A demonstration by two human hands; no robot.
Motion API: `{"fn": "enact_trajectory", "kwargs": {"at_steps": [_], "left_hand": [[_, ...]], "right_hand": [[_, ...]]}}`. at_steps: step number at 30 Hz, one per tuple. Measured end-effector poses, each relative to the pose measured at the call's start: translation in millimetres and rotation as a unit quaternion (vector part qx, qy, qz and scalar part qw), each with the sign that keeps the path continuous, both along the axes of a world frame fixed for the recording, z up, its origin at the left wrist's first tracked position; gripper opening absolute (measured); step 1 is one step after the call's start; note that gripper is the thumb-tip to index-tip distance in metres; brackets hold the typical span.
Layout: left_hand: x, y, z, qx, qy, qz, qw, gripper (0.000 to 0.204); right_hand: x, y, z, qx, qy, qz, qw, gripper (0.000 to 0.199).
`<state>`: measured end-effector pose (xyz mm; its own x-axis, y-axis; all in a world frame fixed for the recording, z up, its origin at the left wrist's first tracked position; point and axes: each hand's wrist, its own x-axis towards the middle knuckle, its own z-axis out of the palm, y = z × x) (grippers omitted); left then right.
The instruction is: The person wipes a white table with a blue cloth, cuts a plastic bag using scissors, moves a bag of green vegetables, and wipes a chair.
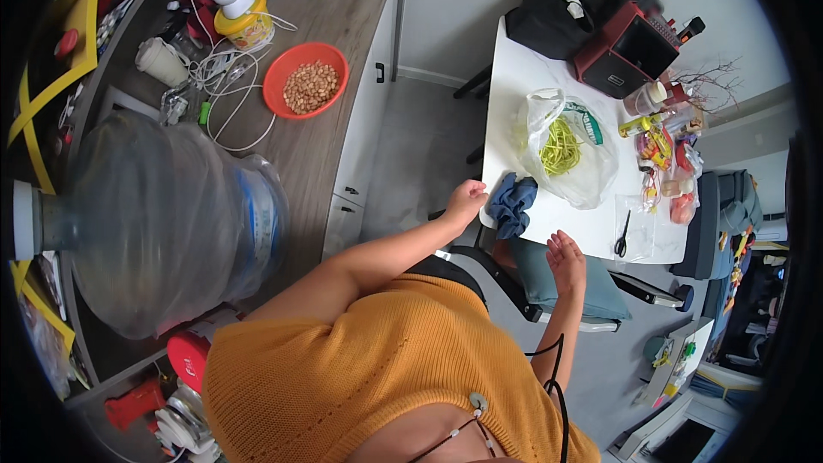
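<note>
My left hand point(465, 203) hangs in the air just left of the white table's corner, its fingers curled in, with nothing showing in them. Beside it, a crumpled dark blue cloth point(513, 206) lies on the table's near left corner. My right hand point(567, 263) is held palm up off the table's front edge, fingers stretched out and nothing in it. Farther back on the table point(506, 120) sits a white plastic bag point(591, 180), its mouth open around a heap of long, thin yellow-green beans point(560, 147).
Black scissors point(623, 236), packets and jars line the table's right side, with a red box-shaped speaker point(626, 50) and black bag point(549, 21) behind. Below is a chair with a teal cushion point(553, 279). On the left counter stand an orange-red bowl of beans point(306, 80) and a large water bottle point(163, 223).
</note>
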<state>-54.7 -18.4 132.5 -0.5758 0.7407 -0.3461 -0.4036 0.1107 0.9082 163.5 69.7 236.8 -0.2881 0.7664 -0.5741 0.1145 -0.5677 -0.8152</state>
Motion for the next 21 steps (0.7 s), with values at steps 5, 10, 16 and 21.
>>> {"fn": "enact_trajectory", "kwargs": {"at_steps": [5,10,16,21], "left_hand": [[26,-9,-9,0.012,-0.039,-0.029,0.999,0.023],[38,-23,2,-0.011,-0.066,-0.061,0.996,0.023],[79,-15,17,-0.035,-0.021,-0.092,0.995,0.024],[123,-2,34,-0.036,0.023,-0.065,0.997,0.024]], "right_hand": [[31,-24,13,0.04,-0.036,-0.062,0.997,0.015],[72,-10,26,0.08,-0.066,-0.035,0.994,0.018],[127,17,26,0.087,-0.094,0.016,0.992,0.019],[153,54,21,0.088,-0.084,0.122,0.985,0.019]]}}
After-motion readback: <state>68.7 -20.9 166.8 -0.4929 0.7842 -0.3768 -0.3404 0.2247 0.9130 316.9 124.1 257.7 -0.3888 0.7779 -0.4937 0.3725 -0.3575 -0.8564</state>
